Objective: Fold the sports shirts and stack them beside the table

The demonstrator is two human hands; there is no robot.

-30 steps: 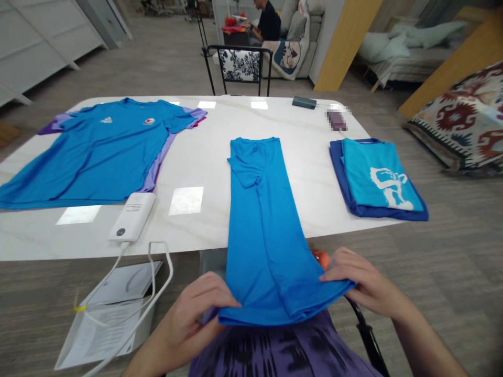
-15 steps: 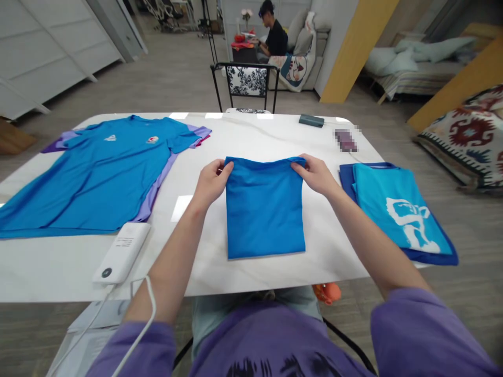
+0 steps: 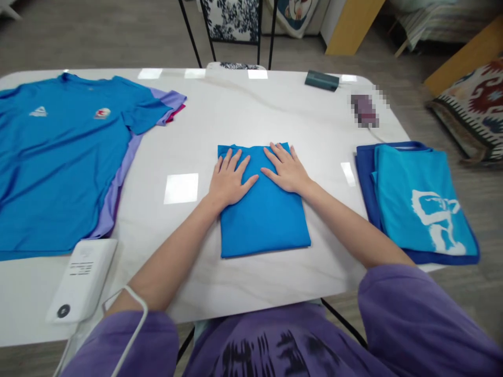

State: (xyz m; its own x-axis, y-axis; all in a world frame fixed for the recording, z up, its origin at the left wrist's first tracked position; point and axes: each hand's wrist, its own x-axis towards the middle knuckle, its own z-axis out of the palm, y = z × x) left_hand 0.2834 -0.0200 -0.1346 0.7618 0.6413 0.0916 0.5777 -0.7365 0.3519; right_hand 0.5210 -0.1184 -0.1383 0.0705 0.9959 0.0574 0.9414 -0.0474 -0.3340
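Note:
A blue T-shirt [image 3: 265, 222], folded into a near square, lies flat on the white table [image 3: 220, 120] in front of me. My left hand [image 3: 230, 180] rests on its upper left part with the fingers spread. On the upper right part lies my right hand [image 3: 286, 168], palm down and fingers apart. Neither hand grips the cloth. To the left a larger blue T-shirt [image 3: 78, 167] is laid out flat, with a purple shirt [image 3: 113, 204] showing under its edge. Folded shirts [image 3: 408, 173], light blue over dark blue, are stacked at the right edge.
A white power bank [image 3: 84, 280] with a cable lies near the front left edge. A dark green box-shaped object [image 3: 322, 80] and a pixelated object [image 3: 364, 110] are at the far right. Beyond the table stands a chair [image 3: 231, 23] with a black-and-white patterned back.
Both hands have let go of the folded shirt's top corners and now lie flat on it. The shirt's top edge has come down onto the table. My view has tilted downward.

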